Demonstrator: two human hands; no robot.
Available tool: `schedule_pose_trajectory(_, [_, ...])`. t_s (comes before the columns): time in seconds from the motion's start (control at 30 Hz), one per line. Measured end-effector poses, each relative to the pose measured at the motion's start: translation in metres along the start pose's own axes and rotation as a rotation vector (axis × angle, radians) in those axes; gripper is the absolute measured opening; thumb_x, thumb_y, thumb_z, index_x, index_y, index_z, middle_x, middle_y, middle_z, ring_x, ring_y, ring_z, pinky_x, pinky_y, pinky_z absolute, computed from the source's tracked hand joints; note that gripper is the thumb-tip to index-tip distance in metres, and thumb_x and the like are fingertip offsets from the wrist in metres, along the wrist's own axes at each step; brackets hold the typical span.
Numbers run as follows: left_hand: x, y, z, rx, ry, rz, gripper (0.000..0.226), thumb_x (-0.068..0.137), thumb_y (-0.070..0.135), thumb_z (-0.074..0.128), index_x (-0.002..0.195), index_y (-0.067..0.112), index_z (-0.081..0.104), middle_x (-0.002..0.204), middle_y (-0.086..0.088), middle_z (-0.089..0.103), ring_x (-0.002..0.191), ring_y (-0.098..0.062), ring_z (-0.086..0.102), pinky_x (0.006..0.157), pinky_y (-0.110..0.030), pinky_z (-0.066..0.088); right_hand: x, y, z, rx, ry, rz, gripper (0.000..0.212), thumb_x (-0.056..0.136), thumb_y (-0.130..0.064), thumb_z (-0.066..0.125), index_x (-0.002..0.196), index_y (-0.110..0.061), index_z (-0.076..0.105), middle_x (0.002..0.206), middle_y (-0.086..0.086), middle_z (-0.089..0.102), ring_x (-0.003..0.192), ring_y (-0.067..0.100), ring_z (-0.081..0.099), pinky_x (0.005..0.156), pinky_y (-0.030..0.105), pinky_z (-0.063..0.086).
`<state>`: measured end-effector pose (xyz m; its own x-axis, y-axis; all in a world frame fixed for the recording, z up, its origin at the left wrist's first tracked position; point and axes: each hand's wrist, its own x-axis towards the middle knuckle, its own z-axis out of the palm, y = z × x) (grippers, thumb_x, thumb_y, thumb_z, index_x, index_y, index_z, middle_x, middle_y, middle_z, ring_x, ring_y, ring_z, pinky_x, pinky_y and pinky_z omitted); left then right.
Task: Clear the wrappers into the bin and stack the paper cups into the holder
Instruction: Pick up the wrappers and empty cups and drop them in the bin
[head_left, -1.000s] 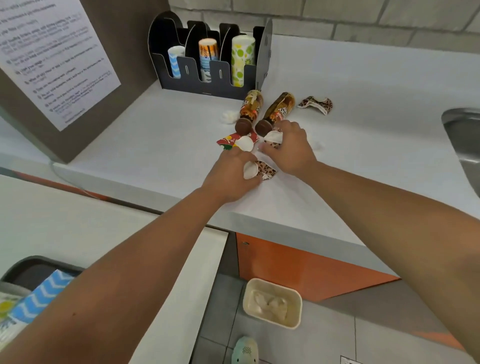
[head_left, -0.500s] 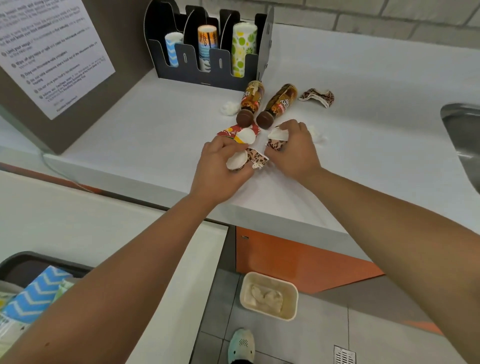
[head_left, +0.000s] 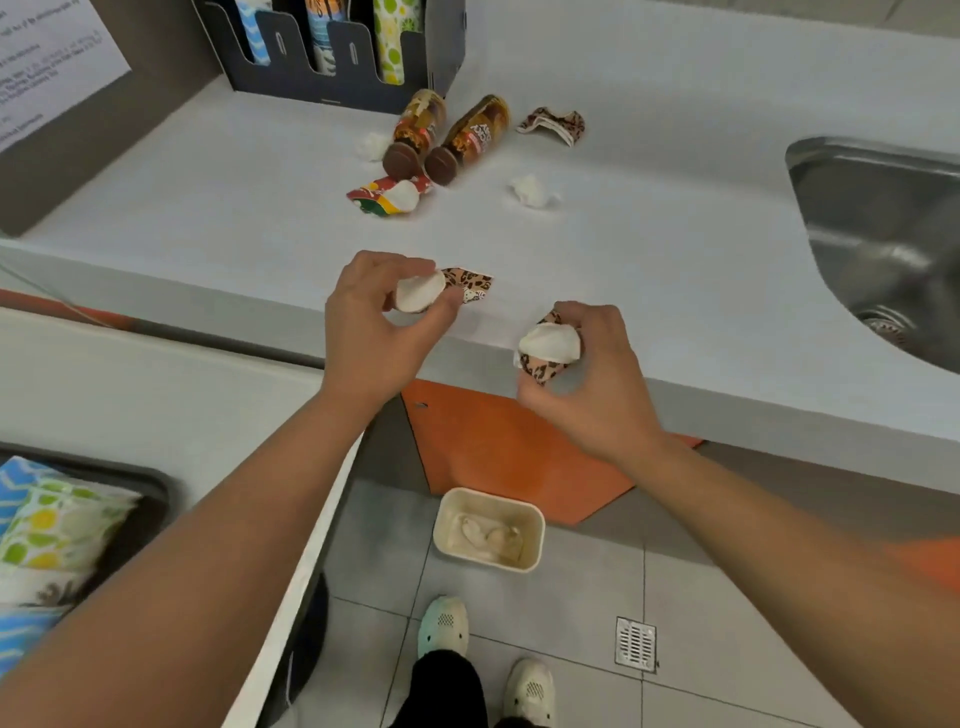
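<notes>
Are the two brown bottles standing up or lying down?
Lying down. Both brown bottles rest on their sides on the counter, bottoms facing the camera.

The cup holder (head_left: 332, 67) and its stacked paper cups (head_left: 390, 47) are cut off by the top edge. The printed notice (head_left: 47, 57) is too blurred to read. The sink (head_left: 883, 234) runs off the right edge.

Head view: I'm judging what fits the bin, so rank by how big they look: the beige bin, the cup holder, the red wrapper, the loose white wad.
1. cup holder, cut off by the frame
2. beige bin; farther from the camera, so its true size is unsure
3. red wrapper
4. loose white wad
</notes>
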<state>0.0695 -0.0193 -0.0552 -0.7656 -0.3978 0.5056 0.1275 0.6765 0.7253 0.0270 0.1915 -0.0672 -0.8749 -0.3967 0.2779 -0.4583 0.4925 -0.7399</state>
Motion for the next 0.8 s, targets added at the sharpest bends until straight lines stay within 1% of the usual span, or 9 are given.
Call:
schedule_pose_trajectory(0.17, [-0.057,0.018,0.018,-0.057,0.079,-0.018,0.023,0.080,0.031,0.074,0.093,0.013,0.068,0.096,-0.002,0.066,0.091,-0.022,0.062,0.072,-0.034,0.049,-0.059,0.021,-0.003,-0.012,-0.082,-0.139,0.063,0.066,-0.029,0.079,0.121,-0.010,0.057,0.115,0.005,0.051,0.107,0.009,0.047,0.091,0.008,0.035])
schedule_pose_trajectory(0.3, [-0.114,0.011,0.037,-0.043,0.092,-0.056,0.025,0.080,0.027,0.074,0.092,0.007,0.066,0.094,-0.006,0.065,0.090,-0.024,0.061,0.073,-0.035,0.049,-0.099,0.058,0.014,-0.031,-0.241,-0.133,0.067,0.067,-0.036,0.075,0.124,-0.008,0.056,0.118,0.004,0.050,0.110,0.017,0.050,0.095,0.019,0.040])
schedule_pose_trajectory(0.37, [-0.142,-0.002,0.048,-0.056,0.045,-0.095,0.021,0.082,0.027,0.074,0.093,0.012,0.064,0.095,-0.002,0.062,0.090,-0.023,0.060,0.074,-0.036,0.048,-0.115,0.086,0.032,-0.040,-0.314,-0.059,0.067,0.069,-0.042,0.073,0.125,-0.011,0.055,0.117,0.000,0.048,0.110,0.016,0.048,0.092,0.023,0.041])
schedule_pose_trajectory(0.43, [-0.171,-0.022,0.064,-0.050,-0.017,-0.163,0.018,0.083,0.030,0.073,0.094,0.024,0.061,0.096,0.006,0.059,0.092,-0.021,0.059,0.076,-0.036,0.049,-0.128,0.119,0.055,-0.057,-0.403,0.061,0.068,0.071,-0.046,0.073,0.128,-0.015,0.052,0.115,-0.005,0.046,0.109,0.014,0.047,0.090,0.025,0.042])
schedule_pose_trajectory(0.53, [-0.214,-0.070,0.099,-0.051,-0.094,-0.376,0.017,0.084,0.034,0.073,0.094,0.034,0.059,0.095,0.015,0.057,0.095,-0.015,0.058,0.082,-0.035,0.050,-0.143,0.175,0.099,-0.088,-0.565,0.248,0.068,0.074,-0.039,0.079,0.131,-0.016,0.051,0.119,-0.003,0.047,0.114,0.016,0.050,0.095,0.029,0.043])
schedule_pose_trajectory(0.6, [-0.241,-0.112,0.128,-0.039,-0.154,-0.502,0.016,0.085,0.038,0.073,0.093,0.033,0.061,0.095,0.016,0.058,0.096,-0.013,0.058,0.084,-0.033,0.049,-0.149,0.214,0.134,-0.116,-0.637,0.341,0.067,0.075,-0.035,0.080,0.132,-0.014,0.052,0.126,0.002,0.050,0.119,0.020,0.051,0.097,0.027,0.041])
schedule_pose_trajectory(0.7, [-0.278,-0.186,0.176,0.015,-0.266,-0.624,0.020,0.083,0.044,0.073,0.092,0.028,0.064,0.090,0.018,0.056,0.093,-0.013,0.061,0.076,-0.026,0.045,-0.158,0.272,0.188,-0.154,-0.635,0.502,0.064,0.078,-0.034,0.079,0.130,-0.008,0.055,0.130,0.009,0.052,0.117,0.023,0.054,0.084,0.019,0.037])
schedule_pose_trajectory(0.77, [-0.302,-0.239,0.210,0.078,-0.362,-0.689,0.029,0.082,0.047,0.073,0.095,0.022,0.068,0.094,0.011,0.063,0.092,-0.015,0.062,0.073,-0.023,0.042,-0.168,0.312,0.224,-0.139,-0.618,0.599,0.058,0.080,-0.030,0.078,0.129,-0.004,0.057,0.122,0.003,0.055,0.111,0.019,0.055,0.075,0.015,0.033])
schedule_pose_trajectory(0.8, [-0.313,-0.264,0.226,0.123,-0.424,-0.718,0.033,0.081,0.050,0.072,0.097,0.022,0.069,0.099,0.005,0.067,0.092,-0.017,0.063,0.072,-0.023,0.043,-0.173,0.330,0.242,-0.131,-0.623,0.633,0.056,0.082,-0.029,0.077,0.128,-0.004,0.057,0.117,-0.001,0.054,0.109,0.018,0.055,0.075,0.016,0.035])
